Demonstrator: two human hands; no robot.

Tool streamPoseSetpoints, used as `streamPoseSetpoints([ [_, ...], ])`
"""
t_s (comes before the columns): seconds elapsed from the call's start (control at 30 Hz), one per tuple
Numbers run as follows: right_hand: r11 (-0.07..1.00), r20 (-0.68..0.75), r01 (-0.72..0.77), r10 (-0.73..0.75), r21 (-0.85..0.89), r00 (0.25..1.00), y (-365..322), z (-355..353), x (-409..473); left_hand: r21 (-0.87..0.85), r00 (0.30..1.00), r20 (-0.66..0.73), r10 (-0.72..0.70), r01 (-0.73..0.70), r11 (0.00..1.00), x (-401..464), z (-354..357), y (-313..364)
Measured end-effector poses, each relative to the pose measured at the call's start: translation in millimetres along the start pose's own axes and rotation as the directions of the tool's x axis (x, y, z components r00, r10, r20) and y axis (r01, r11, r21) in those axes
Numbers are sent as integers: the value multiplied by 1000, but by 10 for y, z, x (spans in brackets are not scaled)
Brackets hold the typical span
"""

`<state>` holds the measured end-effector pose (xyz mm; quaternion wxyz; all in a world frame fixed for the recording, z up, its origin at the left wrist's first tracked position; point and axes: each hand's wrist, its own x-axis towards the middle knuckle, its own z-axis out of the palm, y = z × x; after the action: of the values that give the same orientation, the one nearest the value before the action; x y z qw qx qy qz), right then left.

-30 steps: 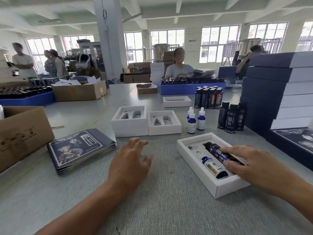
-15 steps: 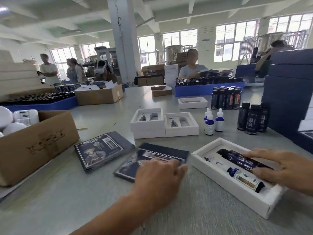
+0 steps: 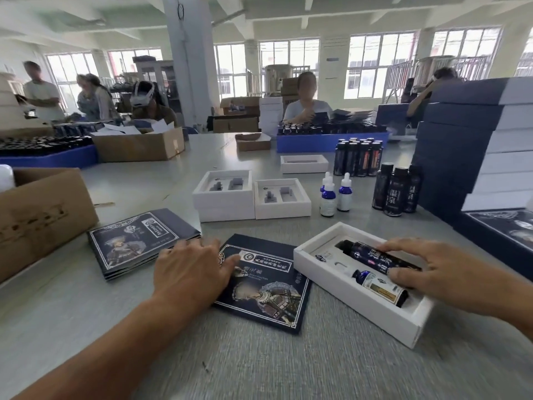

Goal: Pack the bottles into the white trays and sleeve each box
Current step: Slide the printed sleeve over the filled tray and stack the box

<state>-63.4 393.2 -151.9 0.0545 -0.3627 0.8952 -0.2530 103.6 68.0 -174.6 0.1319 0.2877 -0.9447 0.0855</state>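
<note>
A white tray [image 3: 340, 287] lies in front of me on the right. In it are a tall dark bottle [image 3: 363, 254] and a small blue dropper bottle [image 3: 375, 284], both lying flat. My right hand [image 3: 450, 272] rests on the two bottles with straight fingers. A flat dark blue sleeve [image 3: 268, 287] lies left of the tray, and my left hand [image 3: 193, 269] presses flat on its left edge. More sleeves sit in a stack [image 3: 138, 241] further left. Two empty white trays [image 3: 281, 197] stand behind.
Spare dropper bottles [image 3: 336, 194] and dark bottles [image 3: 395, 194] stand at the back right beside stacked sleeved boxes [image 3: 476, 145]. A cardboard box [image 3: 43, 215] sits at the left. Other people work at the table's far side, behind blue crates of bottles.
My left hand has slid one sleeve off the stack and dragged it right, next to the filled tray. My right hand has stayed on the bottles.
</note>
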Motion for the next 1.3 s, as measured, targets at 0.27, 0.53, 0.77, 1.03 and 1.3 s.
streamPoseSetpoints([
  [0.27, 999, -27, -11, 9, -48, 1000, -5, 25, 8, -653, 996, -73, -47, -12, 757, 76, -21, -62],
  [0.53, 998, -26, -54, 53, -23, 998, 0, 12, 42, -998, 991, -55, -121, -59, -31, 22, -193, -11],
  [0.77, 997, -19, -72, 71, -10, 997, -23, 8, 28, -971, 941, -239, -238, -238, 35, -51, -158, 108],
  [1.03, 998, -43, -47, 45, -41, 998, -34, 40, 16, -992, 917, -123, -379, -114, 46, 84, -53, 66],
  [1.3, 997, -41, -71, 69, -44, 997, -52, 31, 11, -916, 918, -331, -220, -256, 309, -13, -87, 64],
])
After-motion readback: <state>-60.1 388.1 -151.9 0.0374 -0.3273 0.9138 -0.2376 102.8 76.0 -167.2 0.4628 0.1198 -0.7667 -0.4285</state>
